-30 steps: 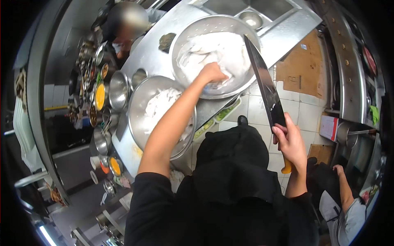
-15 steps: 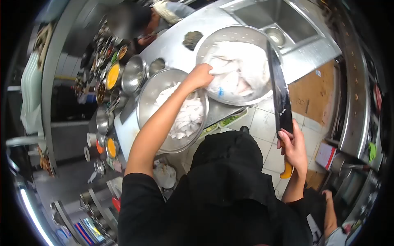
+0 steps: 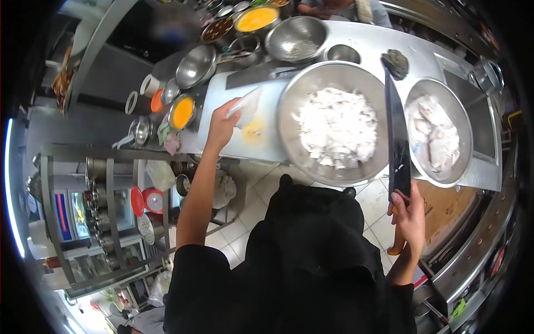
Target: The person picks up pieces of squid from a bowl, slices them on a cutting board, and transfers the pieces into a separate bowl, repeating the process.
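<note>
Left hand (image 3: 221, 129) has swung from the steel bowl of larger whitish pieces (image 3: 466, 128), 2 o'clock, to the pale cutting board (image 3: 272, 111), 11 o'clock; its grip pinches a thin whitish slab (image 3: 247, 103) there; contact with board unclear; right hand (image 3: 410, 214), 3 o'clock, fingers closed round long dark-bladed knife (image 3: 399, 150) near its heel.

shiny metal bowl (image 3: 289, 119), matt white plastic-looking board (image 3: 214, 125), glossy dark blade (image 3: 398, 139)
</note>
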